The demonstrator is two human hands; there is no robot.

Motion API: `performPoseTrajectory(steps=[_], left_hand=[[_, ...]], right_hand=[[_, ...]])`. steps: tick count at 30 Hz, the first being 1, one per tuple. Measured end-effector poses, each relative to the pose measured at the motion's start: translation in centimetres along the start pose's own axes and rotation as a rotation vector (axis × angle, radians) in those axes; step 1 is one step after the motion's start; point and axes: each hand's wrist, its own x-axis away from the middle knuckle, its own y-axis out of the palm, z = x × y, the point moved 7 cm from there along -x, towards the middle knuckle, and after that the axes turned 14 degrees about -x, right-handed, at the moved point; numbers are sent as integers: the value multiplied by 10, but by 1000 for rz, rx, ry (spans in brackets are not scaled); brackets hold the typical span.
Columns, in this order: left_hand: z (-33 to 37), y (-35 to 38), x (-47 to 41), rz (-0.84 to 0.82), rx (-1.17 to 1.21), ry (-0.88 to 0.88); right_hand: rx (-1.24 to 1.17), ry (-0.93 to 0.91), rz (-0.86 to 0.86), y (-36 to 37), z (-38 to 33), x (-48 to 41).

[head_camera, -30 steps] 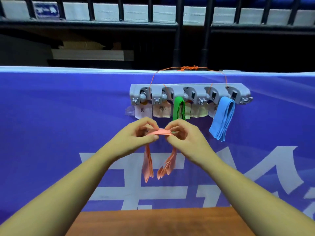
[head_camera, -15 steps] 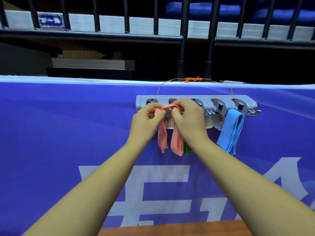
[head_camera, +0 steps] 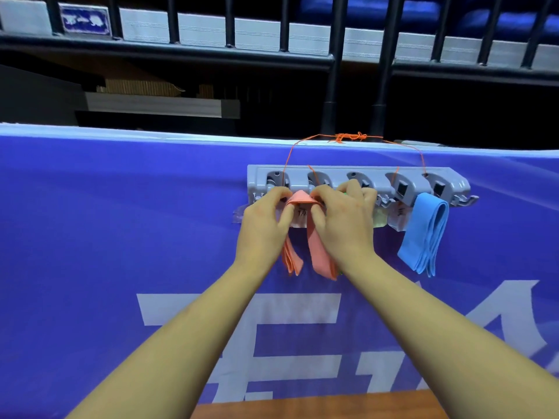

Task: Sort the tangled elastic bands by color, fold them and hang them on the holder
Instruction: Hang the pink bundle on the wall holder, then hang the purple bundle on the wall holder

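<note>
— What stands behind the wooden counter [head_camera: 317, 406] at the near edge?
— A blue banner [head_camera: 121, 237] with large white characters [head_camera: 242, 309], upright across the whole width.
— And beyond it?
— A black railing [head_camera: 169, 52] with upright bars. Blue seats [head_camera: 363, 10] show at far right, a small blue plaque [head_camera: 84, 21] at far left. An orange string [head_camera: 348, 137] is knotted at the banner's top edge.

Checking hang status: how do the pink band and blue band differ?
The left hand and right hand pinch the pink band at its fold; the blue band hangs untouched. Pink band is toward the left of the holder, blue band near its right end. Both are folded.
</note>
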Motion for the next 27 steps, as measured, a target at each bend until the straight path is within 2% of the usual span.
performPoseTrajectory(steps=[3, 8, 11, 14, 18, 23, 27], left_hand=[[-3, 2, -4, 10, 62, -38], [-6, 7, 0, -98, 132, -9], [-12, 7, 4, -160, 209, -1], [-10, 7, 5, -176, 270, 12], [-8, 11, 3, -198, 322, 15], [1, 8, 0, -118, 220, 97], [2, 6, -2, -84, 194, 57]], right_hand=[[33, 18, -6, 4, -6, -5], [69, 2, -115, 9, -8, -1], [-114, 35, -107, 2, -11, 11], [-354, 208, -133, 5, -8, 20], [-617, 386, -30, 7, 4, 20], [-686, 377, -35, 13, 7, 21], [-637, 346, -17, 9, 4, 13]])
